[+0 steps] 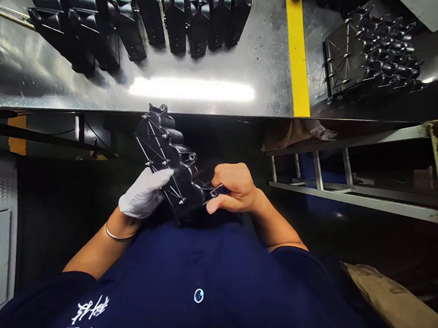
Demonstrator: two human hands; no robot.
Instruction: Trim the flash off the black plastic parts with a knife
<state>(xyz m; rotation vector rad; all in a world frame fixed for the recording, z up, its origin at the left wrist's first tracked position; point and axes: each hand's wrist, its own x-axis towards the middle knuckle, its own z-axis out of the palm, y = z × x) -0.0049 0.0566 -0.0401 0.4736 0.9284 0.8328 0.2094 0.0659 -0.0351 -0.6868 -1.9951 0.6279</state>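
Note:
A black molded plastic part (177, 183) with ribs and rounded lobes is held tilted in front of my body, below the table edge. My left hand (143, 193), in a white glove, grips its left side with the thumb across the ribbed face. At the part's lower right corner, my bare right hand (236, 188) is closed with thumb and bent forefinger by a small lug. Whether it pinches the lug itself or some small thing there is hard to see, but the fingers touch the part's edge.
On the shiny metal table (219, 68), several similar black parts (139, 16) stand in rows at the back left. Yellow tape (298, 54) crosses the table; more black parts (379, 55) are stacked beyond it. A metal frame (357, 192) is right, a brown sack (398, 299) lower right.

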